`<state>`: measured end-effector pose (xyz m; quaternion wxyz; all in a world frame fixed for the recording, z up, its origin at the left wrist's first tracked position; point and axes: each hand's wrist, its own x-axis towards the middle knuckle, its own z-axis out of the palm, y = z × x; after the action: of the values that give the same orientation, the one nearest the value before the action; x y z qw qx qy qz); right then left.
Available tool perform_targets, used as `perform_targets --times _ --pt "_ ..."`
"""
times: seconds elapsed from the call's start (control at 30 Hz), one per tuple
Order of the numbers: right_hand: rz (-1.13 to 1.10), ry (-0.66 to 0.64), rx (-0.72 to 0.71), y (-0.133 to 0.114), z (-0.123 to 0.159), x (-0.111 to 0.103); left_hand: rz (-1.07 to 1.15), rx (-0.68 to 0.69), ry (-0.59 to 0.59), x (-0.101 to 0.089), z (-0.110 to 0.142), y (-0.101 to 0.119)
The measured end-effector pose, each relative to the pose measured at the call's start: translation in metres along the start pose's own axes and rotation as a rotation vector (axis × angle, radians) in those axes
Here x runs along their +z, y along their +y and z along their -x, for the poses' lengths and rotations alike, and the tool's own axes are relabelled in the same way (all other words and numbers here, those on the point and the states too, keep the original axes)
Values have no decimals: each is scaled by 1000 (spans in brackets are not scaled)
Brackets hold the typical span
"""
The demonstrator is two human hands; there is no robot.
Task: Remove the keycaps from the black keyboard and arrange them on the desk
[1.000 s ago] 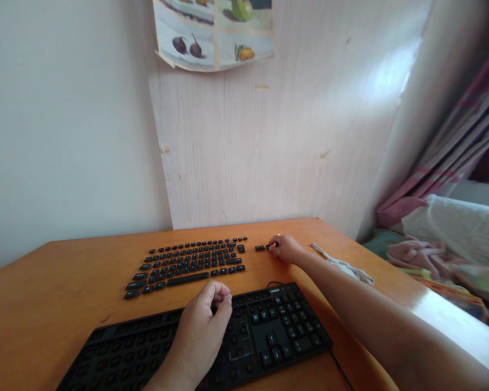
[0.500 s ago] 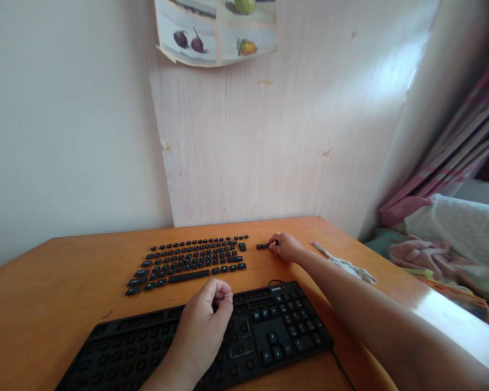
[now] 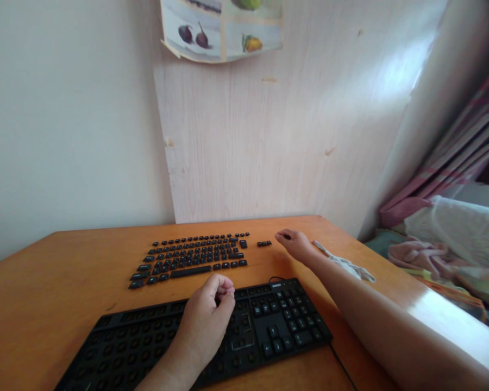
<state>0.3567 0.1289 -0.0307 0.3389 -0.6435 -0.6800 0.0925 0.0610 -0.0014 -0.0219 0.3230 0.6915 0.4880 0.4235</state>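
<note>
My left hand (image 3: 209,312) rests over the middle of a black keyboard (image 3: 264,326), thumb and fingers curled together; whatever lies inside them is hidden. My right hand (image 3: 295,245) is just right of a short row of three black keycaps (image 3: 264,243), apart from them. Its fingers curl toward the thumb around a dark spot that I cannot make out. Many sockets on the keyboard's left and middle are bare, while keycaps still sit on its number pad (image 3: 299,312). Behind it, loose keycaps (image 3: 195,255) lie in rows, with a long spacebar (image 3: 190,271) in front.
A whitish cloth item with a strap (image 3: 348,266) lies on the orange wooden table (image 3: 81,271), right of my right forearm. The keyboard's cable (image 3: 342,366) runs toward the near edge. The wall stands behind the table; bedding (image 3: 415,255) is at the right.
My right hand has lifted off the short keycap row and drawn back slightly to the right, showing all three keycaps. My left hand keeps its curled pose. The view has shifted slightly.
</note>
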Motion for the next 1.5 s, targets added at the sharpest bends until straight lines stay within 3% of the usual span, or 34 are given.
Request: perform_targets --times 0.33,0.53,0.67,0.9,1.5 --pt "-219 -11 73 -67 64 -42 -56 39 1 3 -2 -2" --pt "-419 -246 73 -96 100 -51 -72 60 9 2 -2 -3" --pt "-411 -318 75 -111 119 -44 -84 71 3 3 -3 -5" --pt "-295 -278 41 -127 137 -22 -116 69 6 6 -3 -7" --pt "-107 -200 -102 -125 144 0 -157 101 27 11 -3 -13"
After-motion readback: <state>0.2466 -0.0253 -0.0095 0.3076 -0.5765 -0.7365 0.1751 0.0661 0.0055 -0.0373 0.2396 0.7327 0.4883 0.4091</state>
